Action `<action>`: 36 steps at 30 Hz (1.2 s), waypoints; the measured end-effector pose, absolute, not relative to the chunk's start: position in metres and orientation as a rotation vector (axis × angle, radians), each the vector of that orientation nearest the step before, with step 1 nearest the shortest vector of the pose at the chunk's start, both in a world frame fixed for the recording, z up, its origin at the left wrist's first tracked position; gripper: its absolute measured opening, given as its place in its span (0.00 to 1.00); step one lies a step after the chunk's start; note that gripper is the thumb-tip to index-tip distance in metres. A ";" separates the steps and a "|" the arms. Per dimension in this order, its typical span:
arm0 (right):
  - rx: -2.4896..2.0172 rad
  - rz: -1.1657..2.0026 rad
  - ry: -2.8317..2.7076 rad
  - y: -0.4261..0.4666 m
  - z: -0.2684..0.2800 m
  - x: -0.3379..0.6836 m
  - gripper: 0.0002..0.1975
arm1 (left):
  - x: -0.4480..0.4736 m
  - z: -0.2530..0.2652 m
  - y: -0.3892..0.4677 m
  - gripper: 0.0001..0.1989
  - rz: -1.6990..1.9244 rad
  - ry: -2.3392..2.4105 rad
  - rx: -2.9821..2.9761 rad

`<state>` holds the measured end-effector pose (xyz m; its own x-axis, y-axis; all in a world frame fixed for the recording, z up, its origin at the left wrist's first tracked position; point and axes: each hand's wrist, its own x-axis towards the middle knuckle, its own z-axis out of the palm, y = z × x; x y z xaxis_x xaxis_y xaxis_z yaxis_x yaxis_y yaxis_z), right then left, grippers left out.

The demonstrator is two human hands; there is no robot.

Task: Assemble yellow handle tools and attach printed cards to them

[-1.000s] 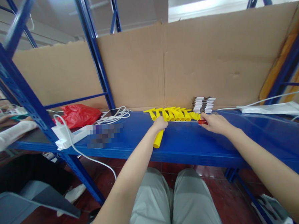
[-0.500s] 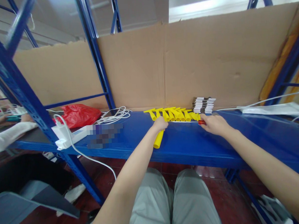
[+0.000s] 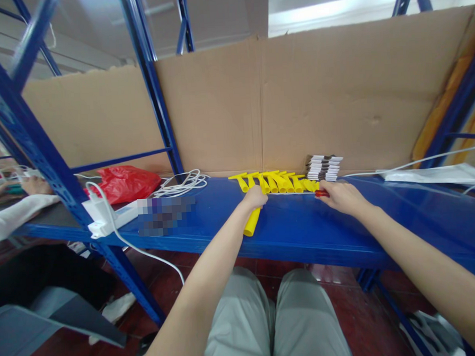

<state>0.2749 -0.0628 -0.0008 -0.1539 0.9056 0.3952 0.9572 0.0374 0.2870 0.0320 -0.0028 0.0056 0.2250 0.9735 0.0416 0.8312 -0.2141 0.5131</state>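
Note:
My left hand [image 3: 256, 197] is closed round a yellow tapered tube [image 3: 252, 222], whose wide round end points toward me over the blue shelf. Beyond that hand lies a row of similar yellow tapered tubes [image 3: 279, 183] with thin tips. At the right end of the row, my right hand [image 3: 340, 195] is closed on a small red object [image 3: 321, 194]; the fingers cover most of it, and its kind is unclear. A thin white strip [image 3: 290, 193] runs along the shelf between my two hands. Behind my right hand stands a stack of small white-edged pieces with dark middles [image 3: 323, 168].
A cardboard sheet [image 3: 316, 94] backs the blue shelf [image 3: 295, 223]. To the left are a red plastic bag [image 3: 122, 183], coiled white cables [image 3: 185, 182] and a white power strip [image 3: 122, 216]. A co-worker's hand [image 3: 36, 185] shows beyond the blue post [image 3: 32, 141].
My hands and the yellow tubes stay almost in place; the red object looks very slightly turned. At the far left, the co-worker's hand has shifted.

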 end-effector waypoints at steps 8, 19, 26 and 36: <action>-1.898 -0.776 -2.245 -0.061 -0.001 0.284 0.15 | 0.032 0.008 -0.006 0.12 0.498 1.676 2.164; -2.094 -0.768 -2.195 -0.070 0.005 0.268 0.15 | 0.032 0.006 -0.004 0.10 0.525 1.676 2.119; -1.931 -0.608 -2.336 -0.062 0.001 0.274 0.17 | 0.032 0.006 -0.004 0.09 0.536 1.670 2.090; -2.036 -0.701 -2.217 -0.068 0.002 0.268 0.14 | 0.032 0.006 -0.003 0.10 0.522 1.678 2.109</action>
